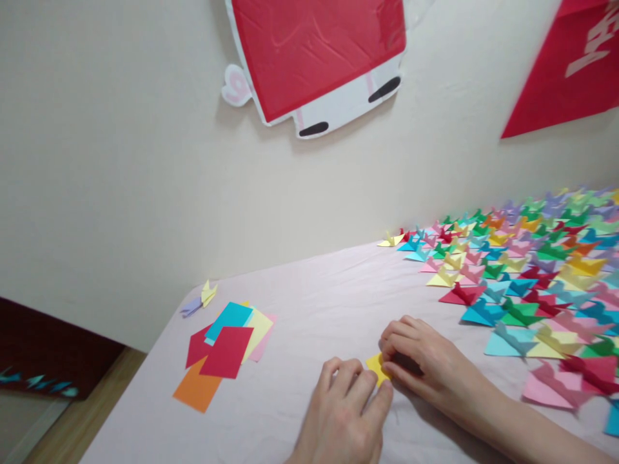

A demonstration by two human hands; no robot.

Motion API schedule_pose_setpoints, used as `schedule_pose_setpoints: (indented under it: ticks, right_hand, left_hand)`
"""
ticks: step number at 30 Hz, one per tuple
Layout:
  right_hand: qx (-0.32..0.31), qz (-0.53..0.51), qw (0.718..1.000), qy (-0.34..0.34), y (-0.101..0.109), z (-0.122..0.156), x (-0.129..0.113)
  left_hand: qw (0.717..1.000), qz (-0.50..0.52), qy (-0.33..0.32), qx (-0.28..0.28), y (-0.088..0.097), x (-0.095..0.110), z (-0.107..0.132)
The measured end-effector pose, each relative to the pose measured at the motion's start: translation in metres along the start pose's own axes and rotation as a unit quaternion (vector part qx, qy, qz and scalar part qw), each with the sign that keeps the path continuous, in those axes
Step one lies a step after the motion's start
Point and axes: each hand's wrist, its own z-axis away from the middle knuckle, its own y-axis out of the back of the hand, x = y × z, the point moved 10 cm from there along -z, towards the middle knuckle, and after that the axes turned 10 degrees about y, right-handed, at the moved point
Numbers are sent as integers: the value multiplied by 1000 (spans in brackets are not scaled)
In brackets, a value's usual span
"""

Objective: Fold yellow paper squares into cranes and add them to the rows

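A small yellow folded paper (376, 368) lies on the pale pink tablecloth (319, 309) between my two hands. My left hand (345, 412) is curled, its thumb and fingertips pressing the paper's left edge. My right hand (418, 361) covers the paper's right part with fingers bent down onto it. Most of the paper is hidden under the right hand's fingers.
A loose stack of coloured paper squares (227, 348) lies to the left, with two small folded pieces (200, 299) behind it. Several rows of folded paper figures (527, 283) cover the table's right side. The wall carries a red and white decoration (319, 58). The table's left edge drops to a wooden floor (77, 419).
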Motion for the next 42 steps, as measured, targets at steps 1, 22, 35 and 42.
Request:
schedule_pose_setpoints:
  ticks: [1,22,35,42]
  right_hand:
    - [0,0,1000,0,0,0,0]
    - [2,4,1000,2,-4,1,-2]
    - [-3,-29,999,-40,-3,2,0]
    - [-6,-49,998,-42,-3,5,2]
  left_hand:
    - [1000,1,1,0,-1,0,0]
    - [998,-65,-26,3,1,7,-4]
    - [998,-51,-12,-40,-6,3,-4]
    - [997,-65,-18,-23,-4,4,0]
